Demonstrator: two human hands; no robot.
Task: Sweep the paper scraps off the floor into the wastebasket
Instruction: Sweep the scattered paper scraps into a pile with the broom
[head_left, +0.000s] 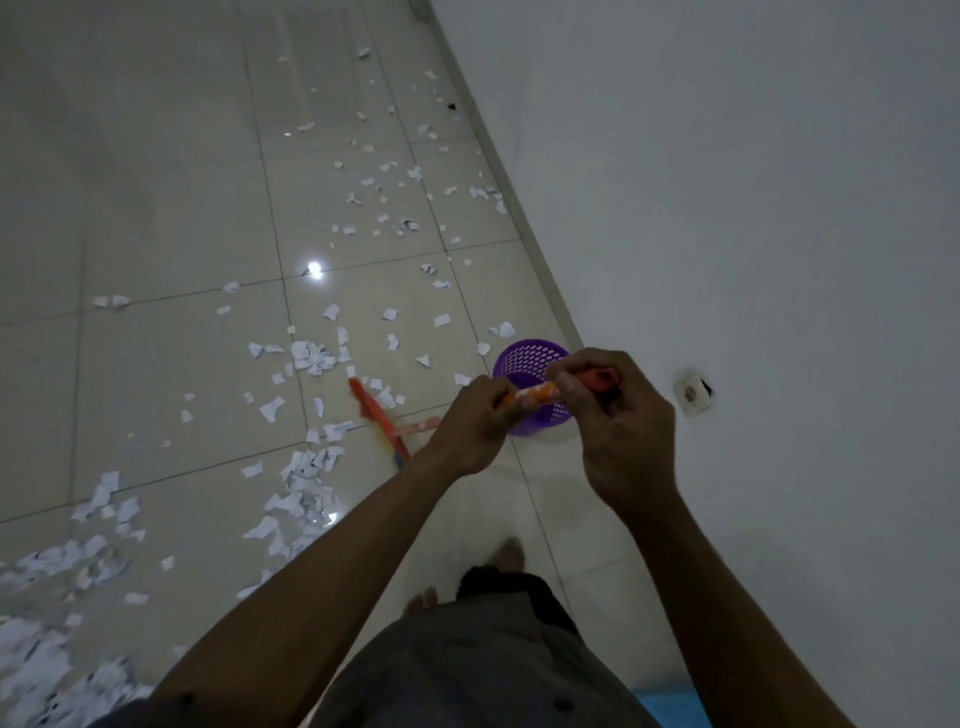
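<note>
Two hands on the broom
Left hand and right hand curl round its orange handle, in front of the purple wastebasket; paper scraps litter the floor.

The broom handle runs out of sight under the left grip, and the right grip wraps its upper end. Both cover the wastebasket from 3 to 6 o'clock. The broom head is blurred. At 8 o'clock, the paper scraps are cut by the left and bottom edges. At 5 o'clock, a blue object is cut off and unidentifiable. At 12 o'clock, a dark speck is too small to tell.
</note>
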